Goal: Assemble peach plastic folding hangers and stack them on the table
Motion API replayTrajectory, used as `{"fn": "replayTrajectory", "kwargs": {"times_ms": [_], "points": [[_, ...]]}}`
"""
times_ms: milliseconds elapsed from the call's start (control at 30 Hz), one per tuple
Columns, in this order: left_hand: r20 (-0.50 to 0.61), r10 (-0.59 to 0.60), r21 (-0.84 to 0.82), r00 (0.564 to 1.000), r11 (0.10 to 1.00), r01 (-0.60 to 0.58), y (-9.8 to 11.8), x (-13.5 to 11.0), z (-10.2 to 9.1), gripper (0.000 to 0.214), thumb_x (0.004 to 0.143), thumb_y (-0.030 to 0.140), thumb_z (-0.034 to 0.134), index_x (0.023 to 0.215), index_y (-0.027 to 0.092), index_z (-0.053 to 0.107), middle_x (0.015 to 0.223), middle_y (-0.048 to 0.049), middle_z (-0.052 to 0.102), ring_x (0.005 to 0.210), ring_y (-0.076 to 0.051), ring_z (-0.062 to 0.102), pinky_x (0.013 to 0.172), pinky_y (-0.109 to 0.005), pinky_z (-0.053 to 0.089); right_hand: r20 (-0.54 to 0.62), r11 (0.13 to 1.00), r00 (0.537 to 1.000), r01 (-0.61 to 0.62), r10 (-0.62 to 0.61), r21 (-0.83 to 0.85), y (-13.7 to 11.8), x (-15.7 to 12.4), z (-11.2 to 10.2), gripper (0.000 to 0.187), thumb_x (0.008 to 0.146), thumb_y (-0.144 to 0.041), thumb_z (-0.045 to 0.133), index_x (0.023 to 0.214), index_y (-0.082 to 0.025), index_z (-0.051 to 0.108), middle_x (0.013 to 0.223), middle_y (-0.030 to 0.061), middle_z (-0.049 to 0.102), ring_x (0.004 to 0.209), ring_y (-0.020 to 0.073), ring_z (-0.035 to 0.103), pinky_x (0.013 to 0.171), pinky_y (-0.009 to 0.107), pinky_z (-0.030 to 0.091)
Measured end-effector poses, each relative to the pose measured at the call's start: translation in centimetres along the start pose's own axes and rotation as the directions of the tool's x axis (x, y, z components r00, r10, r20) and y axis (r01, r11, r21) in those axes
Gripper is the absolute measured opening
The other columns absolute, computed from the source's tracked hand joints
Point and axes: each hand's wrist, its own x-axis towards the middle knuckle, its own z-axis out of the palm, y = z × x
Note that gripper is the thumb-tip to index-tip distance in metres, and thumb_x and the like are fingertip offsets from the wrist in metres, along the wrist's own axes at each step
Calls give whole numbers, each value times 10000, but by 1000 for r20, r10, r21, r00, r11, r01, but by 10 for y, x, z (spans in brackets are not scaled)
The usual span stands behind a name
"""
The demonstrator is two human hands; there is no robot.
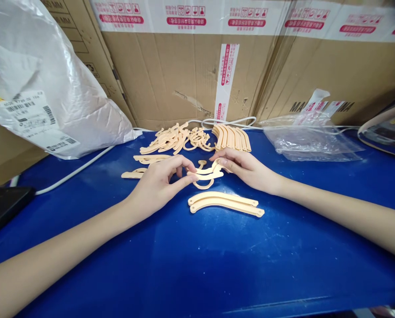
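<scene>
Between my hands are cream plastic curved pieces [205, 175], shaped like parts of a folding hanger. My left hand [160, 181] pinches their left end between thumb and fingers. At their right end, my right hand [245, 168] has its thumb and fingers closed on the upper piece. Behind and below the held pieces, a cream hook [202, 184] lies on the blue table [197, 256]. Two long curved arms [225, 203] rest side by side nearer to me. Several slotted pieces [151, 159] lie behind my left hand, which partly hides them.
At the back are a heap of cream pieces [167, 138], hooks [199, 139] and a row of curved arms [232, 138]. Cardboard boxes [171, 66] stand behind. A white bag [94, 101] and black device [5, 207] are left; clear plastic bags [310, 141] lie right.
</scene>
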Motion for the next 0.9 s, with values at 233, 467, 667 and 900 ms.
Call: {"fn": "replayTrajectory", "kwargs": {"times_ms": [233,467,667,900], "points": [[24,-20,-120,1000,992,23,-4,0,0,176,911,376,571,915,210,627,757,31,615,627,-109,522,574,-242,388,5,999,1000,-20,19,37,-1,-1,2,305,960,-416,487,1067,-176,642,956,42,653,770,128,557,634,251,404],[40,-40,-120,998,992,44,-5,0,2,206,915,407,557,934,210,613,825,7,648,664,-122,564,578,-245,417,10,999,999,-46,46,-20,-1,-2,1,297,935,-436,520,963,-171,649,886,46,662,765,148,573,665,271,436],[9,-45,-92,999,995,45,-6,1,2,226,881,412,596,965,202,603,755,11,597,630,-118,527,542,-231,401,31,999,998,-47,47,0,-4,-3,3,272,929,-415,534,932,-159,624,752,7,609,613,103,520,586,246,419],[12,24,46,1000,999,-24,-1,-1,1,201,911,398,556,957,213,621,765,18,607,632,-122,521,601,-250,419,-6,999,999,-38,38,8,-4,-1,-1,249,913,-399,565,882,-161,631,759,8,618,670,113,554,622,250,421]]}}
